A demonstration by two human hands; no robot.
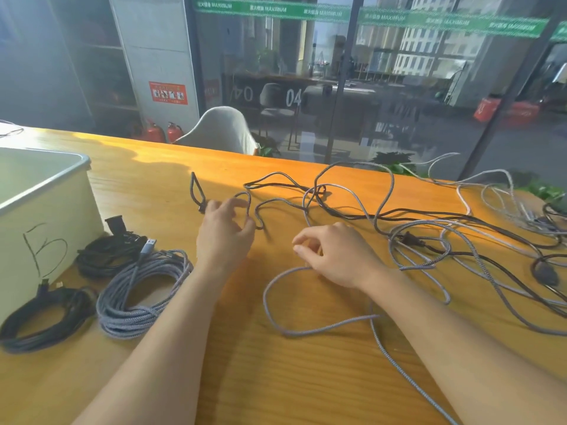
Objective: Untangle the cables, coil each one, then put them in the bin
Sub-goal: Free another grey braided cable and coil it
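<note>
— From the head camera, what do the hands do?

— The left hand [225, 231] is over the wooden table [147, 167]; its fingers are curled, and thumb and forefinger seem to pinch a bend of the grey braided cable [256, 210], though I cannot tell how firmly; the right hand [333, 254] rests on the table with its fingers loosely curled, thumb close to forefinger; a loop of the same kind of grey cable passes just under its palm, and whether the fingers really hold it I cannot tell.

— And where are the cables?

— Beyond and to the right of the right fingers lies the tangle [429, 234], grey and black cables crossed over each other; a black plug [409, 238] lies in it; just beyond the left fingertips stands a small black loop [196, 191]; to the left of the left hand lie three finished coils: a grey coil [138, 296], a black coil [106, 254] behind it, another black coil [43, 317] nearest the edge; the white bin [46, 191], marked with a handwritten sign, stands just beside these coils.
</note>
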